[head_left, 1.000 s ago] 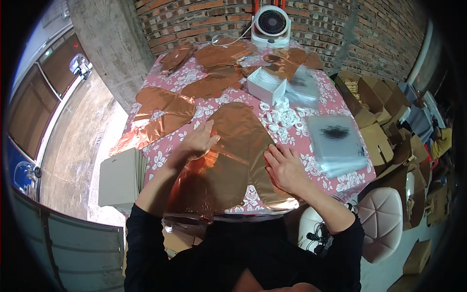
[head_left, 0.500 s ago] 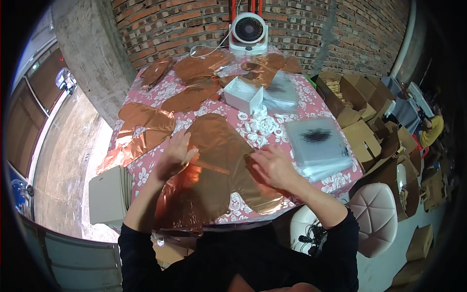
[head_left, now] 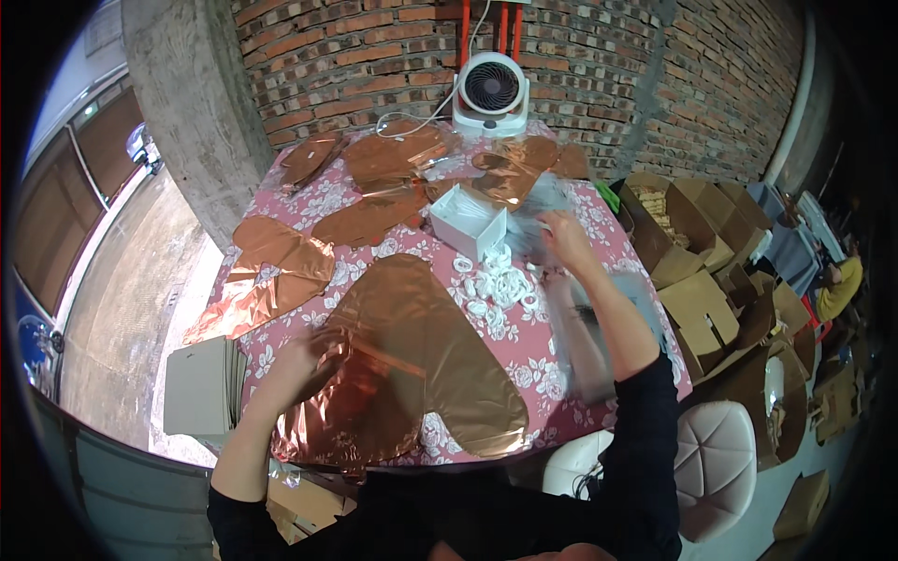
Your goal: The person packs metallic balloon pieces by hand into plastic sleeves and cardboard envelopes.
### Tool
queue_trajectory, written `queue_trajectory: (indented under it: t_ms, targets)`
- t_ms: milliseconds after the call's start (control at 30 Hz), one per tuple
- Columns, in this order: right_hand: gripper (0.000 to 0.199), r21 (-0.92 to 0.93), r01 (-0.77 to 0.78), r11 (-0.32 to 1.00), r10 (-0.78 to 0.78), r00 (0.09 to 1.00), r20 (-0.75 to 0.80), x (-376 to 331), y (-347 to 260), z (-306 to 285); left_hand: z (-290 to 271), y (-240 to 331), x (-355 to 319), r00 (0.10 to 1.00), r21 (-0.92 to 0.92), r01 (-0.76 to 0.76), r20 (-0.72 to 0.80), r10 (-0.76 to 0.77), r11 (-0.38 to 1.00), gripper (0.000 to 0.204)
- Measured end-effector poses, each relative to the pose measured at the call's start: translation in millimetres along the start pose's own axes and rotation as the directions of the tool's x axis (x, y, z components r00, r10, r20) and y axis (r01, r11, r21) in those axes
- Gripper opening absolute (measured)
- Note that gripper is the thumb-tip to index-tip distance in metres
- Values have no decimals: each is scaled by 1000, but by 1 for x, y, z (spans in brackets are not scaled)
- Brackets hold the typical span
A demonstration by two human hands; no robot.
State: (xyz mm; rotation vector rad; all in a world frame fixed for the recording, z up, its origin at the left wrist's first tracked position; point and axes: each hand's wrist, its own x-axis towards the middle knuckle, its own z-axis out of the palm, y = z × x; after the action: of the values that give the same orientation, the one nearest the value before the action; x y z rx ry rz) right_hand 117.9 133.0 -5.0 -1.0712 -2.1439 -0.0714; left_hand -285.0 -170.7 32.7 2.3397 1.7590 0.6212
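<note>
A large flat copper-coloured foil balloon [head_left: 393, 327] lies spread at the near side of the table. At its left edge is my left hand [head_left: 313, 363], fingers loosely bent over the foil and apparently holding nothing. My right hand [head_left: 566, 238] reaches out over clear plastic bags [head_left: 550, 196] beside a white open box [head_left: 468, 220]. Its fingers are smeared by motion, so any grip on a bag cannot be made out. Below my right forearm lies another stack of clear bags [head_left: 571, 323], partly covered by the arm. White ribbon rolls [head_left: 502, 285] are heaped in front of the box.
More flat copper foil balloons [head_left: 281, 252] lie at the left and back of the flowered tablecloth [head_left: 519, 351]. A white fan [head_left: 491, 89] stands by the brick wall. Folded cardboard [head_left: 201, 388] is at the left edge; open cartons [head_left: 697, 313] and a padded chair [head_left: 716, 458] are at right.
My right hand has left the foil balloon and moved far and right to the clear bags. My left hand has drawn back toward me and left. The view has shifted slightly.
</note>
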Motion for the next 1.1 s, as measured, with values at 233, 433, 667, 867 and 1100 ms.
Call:
queue_trajectory:
  t_ms: [233, 433, 667, 867, 1100]
  targets:
    - [34, -117, 198, 973, -163, 952, 260, 54, 36, 43, -17, 32, -15, 995, -47, 93, -23, -95, 994, 27]
    - [28, -163, 334, 928, -231, 862, 451, 81, 32, 65, -18, 33, -30, 960, -54, 276, -26, -278, 960, 26]
    - [17, -107, 268, 958, -236, 942, 240, 79, 48, 90, -13, 33, -41, 939, -101, 331, -69, -338, 938, 27]
    - [16, -23, -50, 998, 52, 994, 99, 82, 44, 103, -12, 35, -41, 938, -109, 334, -58, -341, 936, 26]
    - [16, 245, -267, 932, 217, 953, 213, 92, 58, 103, -11, 35, -40, 939, -93, 336, -45, -341, 937, 24]
